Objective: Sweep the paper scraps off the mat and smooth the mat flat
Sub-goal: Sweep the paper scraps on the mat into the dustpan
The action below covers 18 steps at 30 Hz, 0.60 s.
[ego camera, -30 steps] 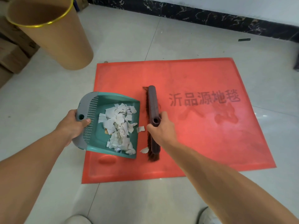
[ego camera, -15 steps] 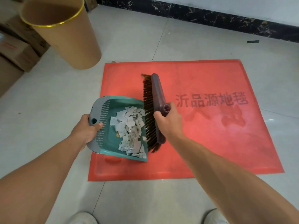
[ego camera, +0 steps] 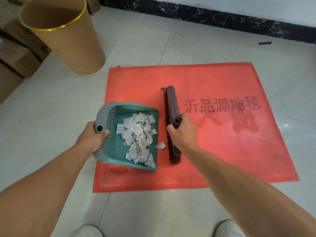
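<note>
A red mat point(ego camera: 213, 142) with dark printed characters lies flat on the tiled floor. On its left part rests a teal dustpan point(ego camera: 119, 151) with a grey handle end, and my left hand point(ego camera: 93, 136) grips that end. A pile of white paper scraps point(ego camera: 138, 135) fills the pan. One loose scrap point(ego camera: 160, 145) lies on the mat between the pan's lip and the brush. My right hand point(ego camera: 181, 132) holds a brown brush head point(ego camera: 171, 106) by its socket, bristles pointing left toward the pan, a small gap away from it.
A tall tan cardboard bin point(ego camera: 68, 40) with a yellow rim stands on the floor beyond the mat's far left corner. Cardboard boxes point(ego camera: 15, 55) are stacked at the left. A dark skirting strip point(ego camera: 222, 19) runs along the far wall. My shoes point(ego camera: 230, 228) show at the bottom.
The brush was pressed against the dustpan's lip half a second ago; it has drawn back to the right, away from the pan. One scrap now lies on the mat between them.
</note>
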### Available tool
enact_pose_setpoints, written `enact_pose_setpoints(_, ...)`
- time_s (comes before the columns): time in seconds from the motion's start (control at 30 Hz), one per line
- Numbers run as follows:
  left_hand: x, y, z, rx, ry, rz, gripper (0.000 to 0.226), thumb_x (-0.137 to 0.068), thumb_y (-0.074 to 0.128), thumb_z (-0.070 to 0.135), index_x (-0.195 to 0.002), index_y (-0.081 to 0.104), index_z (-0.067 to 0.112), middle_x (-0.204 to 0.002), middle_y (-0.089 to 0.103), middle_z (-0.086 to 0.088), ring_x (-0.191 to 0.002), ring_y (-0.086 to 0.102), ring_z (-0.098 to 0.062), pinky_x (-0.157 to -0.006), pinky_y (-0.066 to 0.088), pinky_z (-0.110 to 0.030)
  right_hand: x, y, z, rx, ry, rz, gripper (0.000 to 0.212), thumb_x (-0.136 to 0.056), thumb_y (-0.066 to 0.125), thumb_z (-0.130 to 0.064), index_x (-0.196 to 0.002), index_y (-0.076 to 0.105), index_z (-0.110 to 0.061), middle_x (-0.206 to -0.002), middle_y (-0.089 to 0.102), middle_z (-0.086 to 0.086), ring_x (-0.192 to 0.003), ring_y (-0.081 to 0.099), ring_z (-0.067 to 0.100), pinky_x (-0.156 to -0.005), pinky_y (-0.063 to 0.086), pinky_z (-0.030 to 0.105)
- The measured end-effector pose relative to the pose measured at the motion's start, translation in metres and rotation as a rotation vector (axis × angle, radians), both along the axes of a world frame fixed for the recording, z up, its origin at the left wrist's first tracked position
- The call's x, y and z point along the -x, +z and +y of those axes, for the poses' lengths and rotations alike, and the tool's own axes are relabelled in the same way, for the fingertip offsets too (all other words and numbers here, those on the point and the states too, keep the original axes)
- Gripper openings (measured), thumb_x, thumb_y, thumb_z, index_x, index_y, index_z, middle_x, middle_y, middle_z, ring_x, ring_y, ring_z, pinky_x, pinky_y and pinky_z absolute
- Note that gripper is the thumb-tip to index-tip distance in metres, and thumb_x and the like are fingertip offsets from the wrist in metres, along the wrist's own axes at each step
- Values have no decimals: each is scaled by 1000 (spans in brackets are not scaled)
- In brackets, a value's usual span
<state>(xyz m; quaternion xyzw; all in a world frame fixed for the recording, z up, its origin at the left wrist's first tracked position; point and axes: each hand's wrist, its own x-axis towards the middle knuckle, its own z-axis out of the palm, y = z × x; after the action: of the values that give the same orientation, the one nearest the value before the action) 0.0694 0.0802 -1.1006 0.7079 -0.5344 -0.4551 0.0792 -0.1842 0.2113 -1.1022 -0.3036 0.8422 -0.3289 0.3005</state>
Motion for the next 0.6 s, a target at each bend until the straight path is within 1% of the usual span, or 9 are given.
enact_pose_setpoints(0.07,3,-1,2,-4,0,0,46,-92,65,26,-133,44,21,-116,59,0,-105,58,-27,-93,47,-45,-6,1,-1,30,34,-67,22,-82,60,-23,-98,47,-15,-92,62,6,-82,59,29,-69,48,35)
enact_pose_setpoints(0.13,8,-2,6,-1,10,-3,45,-92,64,26,-132,44,21,-115,59,0,-101,58,-26,-88,46,-41,-12,3,-2,64,38,-133,21,-83,61,-22,-100,49,-17,-92,63,2,-83,61,25,-68,45,30)
enact_pose_setpoints(0.23,13,-3,10,-2,19,9,44,-93,64,25,-131,44,21,-112,58,0,-98,57,-25,-84,45,-39,-12,11,-5,144,-36,-196,20,-84,63,-22,-101,53,-20,-87,61,-9,-81,60,14,-66,41,25)
enact_pose_setpoints(0.3,14,-3,10,1,24,18,43,-93,64,24,-132,44,20,-110,58,1,-97,57,-24,-83,44,-38,-6,16,-7,196,-72,-196,19,-83,63,-22,-100,55,-19,-84,60,-12,-75,56,3,-63,40,20)
enact_pose_setpoints(0.37,13,-4,9,1,32,30,44,-93,65,24,-131,45,20,-110,58,1,-97,58,-24,-83,45,-37,2,19,-6,202,-65,-146,18,-82,62,-21,-98,54,-19,-82,58,-12,-71,53,-1,-62,40,20)
enact_pose_setpoints(0.4,12,-4,8,-1,33,35,44,-92,65,24,-131,45,21,-110,59,1,-97,58,-24,-83,45,-38,5,20,-5,189,-58,-123,18,-82,62,-21,-98,53,-19,-82,58,-12,-71,53,1,-62,40,22)
enact_pose_setpoints(0.47,11,-5,9,-14,39,51,43,-91,66,23,-129,46,20,-111,60,0,-97,60,-24,-85,48,-39,12,19,-3,159,-65,-96,19,-83,61,-21,-99,53,-20,-83,59,-11,-73,56,10,-63,41,27)
enact_pose_setpoints(0.53,9,-5,9,-31,50,69,40,-92,66,23,-126,46,20,-108,60,0,-96,60,-25,-86,49,-41,17,17,0,121,-94,-67,19,-83,60,-22,-100,52,-19,-84,61,-4,-77,59,20,-66,42,28)
enact_pose_setpoints(0.6,9,-6,8,-44,61,75,37,-91,66,23,-122,47,20,-109,60,-1,-98,61,-26,-90,50,-46,23,13,4,68,-121,-20,20,-83,60,-24,-99,50,-18,-88,62,3,-81,59,27,-68,43,31)
